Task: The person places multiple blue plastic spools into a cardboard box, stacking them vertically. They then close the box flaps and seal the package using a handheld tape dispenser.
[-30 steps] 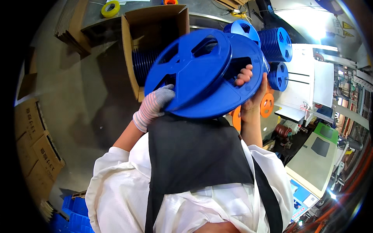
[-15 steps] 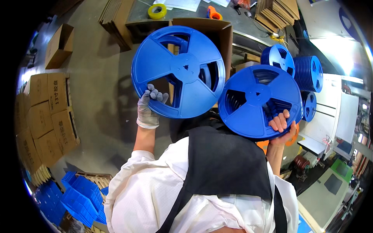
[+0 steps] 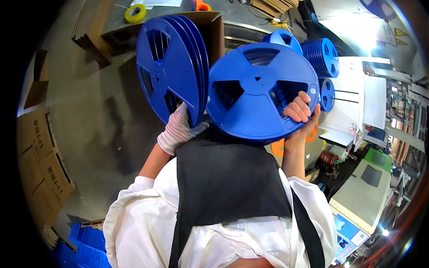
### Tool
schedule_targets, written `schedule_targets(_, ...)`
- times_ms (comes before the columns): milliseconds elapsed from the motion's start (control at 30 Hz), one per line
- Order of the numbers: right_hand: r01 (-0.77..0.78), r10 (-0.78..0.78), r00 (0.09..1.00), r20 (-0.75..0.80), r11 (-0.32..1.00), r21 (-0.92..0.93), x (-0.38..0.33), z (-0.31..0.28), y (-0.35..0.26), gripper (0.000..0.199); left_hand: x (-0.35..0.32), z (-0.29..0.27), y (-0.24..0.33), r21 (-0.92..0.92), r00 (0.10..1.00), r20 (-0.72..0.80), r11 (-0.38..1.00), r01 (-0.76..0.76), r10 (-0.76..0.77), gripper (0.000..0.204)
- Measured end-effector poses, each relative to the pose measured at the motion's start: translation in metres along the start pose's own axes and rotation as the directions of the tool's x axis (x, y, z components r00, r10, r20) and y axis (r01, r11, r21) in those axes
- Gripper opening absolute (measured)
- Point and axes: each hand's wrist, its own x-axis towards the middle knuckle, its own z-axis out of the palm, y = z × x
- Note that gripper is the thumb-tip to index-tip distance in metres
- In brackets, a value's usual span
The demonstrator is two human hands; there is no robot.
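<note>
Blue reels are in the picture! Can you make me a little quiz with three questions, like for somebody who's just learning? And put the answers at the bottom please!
1. Which of the person's own hands is bare? A) the left, B) the right, C) neither.
2. True or false: the left hand is holding orange reels.
3. What colour is the roll of tape lying on the table?

Key:
1. B, the right hand.
2. False: the left hand is holding blue reels.
3. Yellow.
</note>
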Motion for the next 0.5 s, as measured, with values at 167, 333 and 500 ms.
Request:
schedule_targets(167, -0.074, 0.073, 0.997, 0.030, 0.997, 0.038, 0.008, 0.007, 0.006, 0.028, 0.016, 0.018, -0.008, 0.416, 0.875, 0.195, 0.770, -0.484, 0.444, 0.059)
schedule_targets(333, -0.083, 0.083, 0.996, -0.014, 0.997, -0.005, 0.014, 0.006, 0.008, 0.034, 0.024, 0.014, -0.010, 0.278, 0.842, 0.340, 0.811, -0.515, 0.418, 0.046)
schedule_targets(500, -0.011, -0.057, 0.977, -0.206, 0.950, -0.311, 0.019, -0.002, 0.000, 0.052, 0.026, 0.000, 0.027, 0.168, 0.937, 0.330, 0.970, -0.174, 0.111, 0.030)
